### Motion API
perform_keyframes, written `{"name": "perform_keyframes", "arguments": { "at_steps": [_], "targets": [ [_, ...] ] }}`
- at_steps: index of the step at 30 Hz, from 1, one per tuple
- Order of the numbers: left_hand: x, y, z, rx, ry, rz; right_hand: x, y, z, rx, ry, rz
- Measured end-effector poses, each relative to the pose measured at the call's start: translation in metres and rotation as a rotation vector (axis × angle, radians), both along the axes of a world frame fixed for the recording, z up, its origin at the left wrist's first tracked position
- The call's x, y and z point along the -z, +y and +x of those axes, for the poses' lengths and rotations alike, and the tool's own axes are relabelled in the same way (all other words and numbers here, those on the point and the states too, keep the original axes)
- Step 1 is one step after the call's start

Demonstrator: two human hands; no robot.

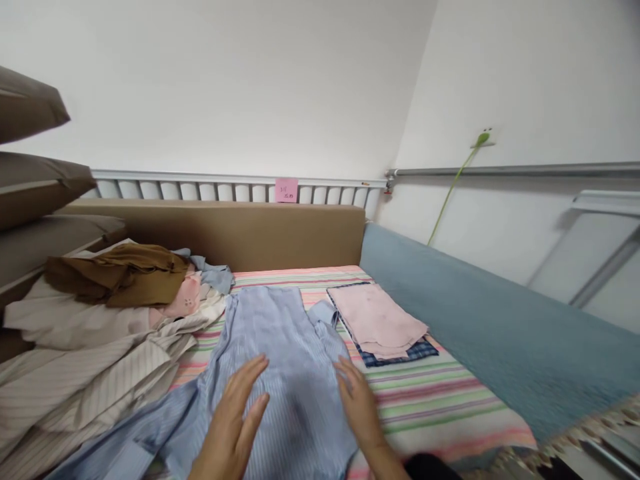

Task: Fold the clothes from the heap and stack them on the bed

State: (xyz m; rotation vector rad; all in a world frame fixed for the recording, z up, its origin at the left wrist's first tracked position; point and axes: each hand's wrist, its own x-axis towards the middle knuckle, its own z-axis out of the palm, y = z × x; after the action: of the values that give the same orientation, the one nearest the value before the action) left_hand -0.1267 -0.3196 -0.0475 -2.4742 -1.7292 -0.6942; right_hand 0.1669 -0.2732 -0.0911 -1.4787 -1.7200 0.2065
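A light blue striped shirt [295, 387] lies spread out in front of me, one sleeve stretched toward the lower left and the other folded in at its right side. Over the shirt's left half is my left hand [233, 413], thumb and fingers apart, holding nothing. My right hand [357, 403] is at the shirt's right edge, fingers spread and empty; whether it touches the cloth I cannot tell. To the right, a folded pink garment [377, 320] rests on a folded dark blue checked cloth [423, 350].
A striped sheet [450, 407] covers the surface. At left is a heap of clothes with a brown garment [125, 270] on top, beside stacked brown cushions [40, 187]. A brown backrest [250, 230] and a blue padded side [475, 320] border the sheet. Behind is a radiator [200, 187].
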Motion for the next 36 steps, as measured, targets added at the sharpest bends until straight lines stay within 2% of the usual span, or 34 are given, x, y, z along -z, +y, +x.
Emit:
{"name": "perform_keyframes", "arguments": {
  "at_steps": [1, 3, 6, 8, 12, 15, 17, 20, 23, 26, 28, 32, 36],
  "targets": [
    [0.009, 0.006, 0.002, -0.026, -0.019, -0.017, 0.000, 0.005, 0.016, 0.080, 0.044, -0.003],
    [0.033, 0.019, 0.001, -0.125, -0.028, -0.076, -0.001, 0.017, 0.039, 0.138, 0.032, -0.044],
    [0.066, 0.036, -0.008, -0.274, 0.055, -0.156, -0.014, 0.043, 0.052, 0.083, -0.117, -0.111],
    [0.078, 0.040, -0.014, -0.312, 0.103, -0.175, -0.026, 0.068, 0.048, 0.055, -0.193, -0.136],
    [0.081, 0.038, -0.017, -0.314, 0.135, -0.206, -0.041, 0.134, 0.032, 0.039, -0.310, -0.203],
    [0.081, 0.038, -0.018, -0.319, 0.142, -0.234, -0.038, 0.176, 0.019, 0.004, -0.407, -0.285],
    [0.084, 0.039, -0.019, -0.319, 0.146, -0.239, -0.032, 0.194, 0.011, -0.023, -0.467, -0.360],
    [0.088, 0.039, -0.021, -0.305, 0.145, -0.200, -0.027, 0.205, -0.001, -0.011, -0.542, -0.463],
    [0.088, 0.037, -0.021, -0.299, 0.146, -0.175, -0.039, 0.201, -0.006, 0.036, -0.591, -0.504],
    [0.086, 0.036, -0.019, -0.305, 0.145, -0.176, -0.070, 0.180, 0.007, 0.069, -0.612, -0.497],
    [0.085, 0.036, -0.018, -0.304, 0.140, -0.174, -0.098, 0.158, 0.029, 0.083, -0.614, -0.484],
    [0.079, 0.036, -0.016, -0.302, 0.133, -0.196, -0.154, 0.103, 0.091, 0.108, -0.595, -0.470],
    [0.072, 0.034, -0.014, -0.307, 0.126, -0.208, -0.188, 0.057, 0.146, 0.227, -0.461, -0.499]
  ]
}}
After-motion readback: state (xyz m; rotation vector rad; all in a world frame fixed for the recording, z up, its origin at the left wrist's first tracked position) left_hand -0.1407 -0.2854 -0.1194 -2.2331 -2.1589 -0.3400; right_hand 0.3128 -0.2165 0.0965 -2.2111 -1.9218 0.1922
